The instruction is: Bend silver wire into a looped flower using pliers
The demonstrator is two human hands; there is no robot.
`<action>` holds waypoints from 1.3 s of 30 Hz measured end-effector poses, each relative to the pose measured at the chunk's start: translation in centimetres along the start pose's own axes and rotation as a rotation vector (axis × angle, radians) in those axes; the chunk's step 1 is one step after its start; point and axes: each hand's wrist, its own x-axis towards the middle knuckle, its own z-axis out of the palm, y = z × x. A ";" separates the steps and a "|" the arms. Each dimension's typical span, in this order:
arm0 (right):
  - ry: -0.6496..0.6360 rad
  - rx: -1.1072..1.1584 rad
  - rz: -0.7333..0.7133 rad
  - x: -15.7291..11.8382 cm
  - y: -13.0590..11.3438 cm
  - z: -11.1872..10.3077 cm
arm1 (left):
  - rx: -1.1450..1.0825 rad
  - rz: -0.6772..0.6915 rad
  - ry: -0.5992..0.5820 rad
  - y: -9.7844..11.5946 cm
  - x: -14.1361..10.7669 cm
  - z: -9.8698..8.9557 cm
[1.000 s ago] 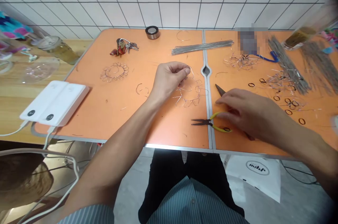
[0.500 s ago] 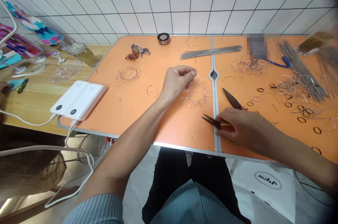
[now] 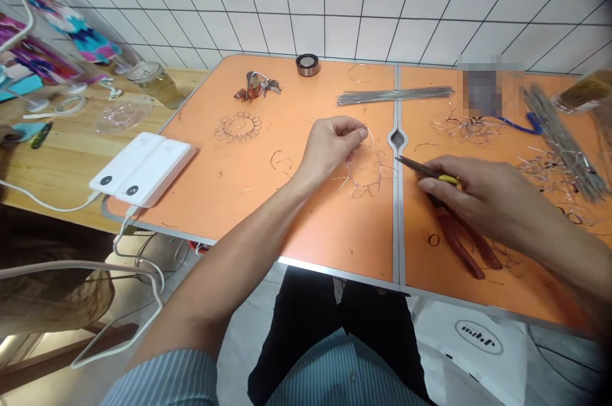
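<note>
One wire ring [image 3: 367, 185], far edge pinched in left grip [image 3: 336, 141].

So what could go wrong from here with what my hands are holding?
The yellow-handled dark metal pliers in your right hand might knock the long red-handled tool partly hidden by that hand. The thin looped wire ring, pinched at its upper edge by your left hand, could bend out of shape.

An orange, metal-rimmed table [image 3: 335, 227] carries a short black-and-silver cylinder [image 3: 306, 64]; left of it, metal keys [image 3: 271, 85]; right, straight silver wires [image 3: 377, 96].
</note>
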 end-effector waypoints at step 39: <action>-0.084 -0.505 -0.033 7.0 -0.6 -0.3 | -0.028 0.012 -0.026 -0.2 0.2 0.0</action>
